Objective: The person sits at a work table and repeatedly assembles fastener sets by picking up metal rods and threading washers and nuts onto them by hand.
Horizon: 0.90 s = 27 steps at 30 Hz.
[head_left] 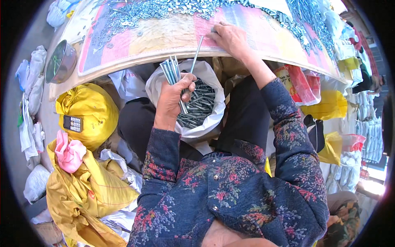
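Note:
My left hand (175,95) is wrapped round a bundle of thin silvery metal rods (169,71), their ends sticking up past the fingers. One longer-looking rod (197,54) leans apart from the bundle, rising from the thumb side toward the table edge. Below that hand sits an open white sack (218,99) full of dark metal bolt-like pieces (201,101). My right hand (230,38) rests at the near edge of the table, its fingertips pinched together on the striped cloth; whatever they hold is too small to make out.
Washers and nuts (160,9) lie heaped across the striped cloth (164,35), with long metal pieces (302,20) at the right. A dark metal bowl (61,62) stands at the table's left corner. Yellow sacks (92,109), one bearing a phone (73,123), crowd my left side.

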{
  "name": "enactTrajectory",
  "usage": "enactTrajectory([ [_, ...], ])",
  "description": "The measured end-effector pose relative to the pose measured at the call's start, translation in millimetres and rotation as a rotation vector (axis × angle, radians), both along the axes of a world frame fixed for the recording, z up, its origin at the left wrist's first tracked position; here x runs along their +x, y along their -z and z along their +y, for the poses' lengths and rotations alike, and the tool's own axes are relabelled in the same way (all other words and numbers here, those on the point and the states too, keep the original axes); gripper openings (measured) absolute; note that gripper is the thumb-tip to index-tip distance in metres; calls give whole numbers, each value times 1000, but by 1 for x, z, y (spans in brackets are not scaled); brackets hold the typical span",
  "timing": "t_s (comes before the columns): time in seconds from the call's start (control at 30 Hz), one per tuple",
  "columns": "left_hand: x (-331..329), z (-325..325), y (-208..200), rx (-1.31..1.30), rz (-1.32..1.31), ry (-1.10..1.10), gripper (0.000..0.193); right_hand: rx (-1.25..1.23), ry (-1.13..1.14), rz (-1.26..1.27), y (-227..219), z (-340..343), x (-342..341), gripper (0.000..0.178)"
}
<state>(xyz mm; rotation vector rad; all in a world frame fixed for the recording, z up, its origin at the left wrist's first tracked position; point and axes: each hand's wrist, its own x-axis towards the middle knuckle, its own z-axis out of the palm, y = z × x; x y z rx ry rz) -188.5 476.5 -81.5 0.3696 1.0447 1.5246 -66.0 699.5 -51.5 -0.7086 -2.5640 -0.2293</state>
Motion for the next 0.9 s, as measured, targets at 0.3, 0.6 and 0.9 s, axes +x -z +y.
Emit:
enactTrajectory([
  [0.3,-3,-4,8,58,-120,45,18,-1637,-233,793,-4,-12,10,21],
  [0.6,3,3,9,58,-105,-1,16,-1748,-393,949,3,-6,20,20],
  [0.9,6,-4,3,67,45,-5,9,-1560,-357,927,2,-21,-1,19],
])
